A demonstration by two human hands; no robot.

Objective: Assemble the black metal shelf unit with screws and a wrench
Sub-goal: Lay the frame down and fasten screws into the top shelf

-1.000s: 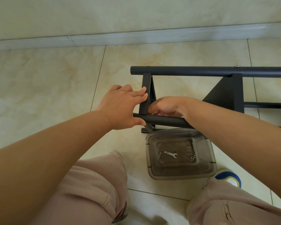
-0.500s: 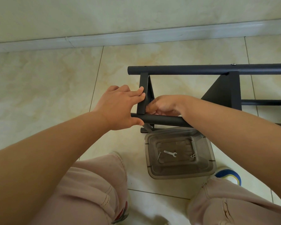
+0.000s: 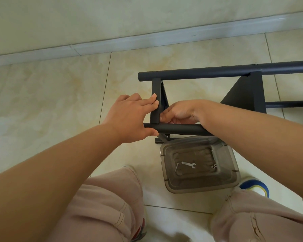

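Nearest the camera are the person's knees in pale pink trousers (image 3: 101,206), and a blue and yellow shoe (image 3: 255,186) shows just right of the clear plastic tub (image 3: 233,165). The tub sits on the tiled floor (image 3: 42,102) just in front of the black shelf frame (image 3: 217,71); inside it lie a small silver wrench (image 3: 189,164), a long screw (image 3: 176,167) to the wrench's left and two nuts (image 3: 214,166) to its right. Just beyond the tub, the left hand (image 3: 129,117) wraps the end of the frame's near tube, thumb underneath, fingertips pressed flat against the upright bracket. The right hand (image 3: 178,112) is curled behind that bracket; whatever it pinches is hidden. The frame lies on its side, its far tube stretching right, short of the skirting board (image 3: 147,39).
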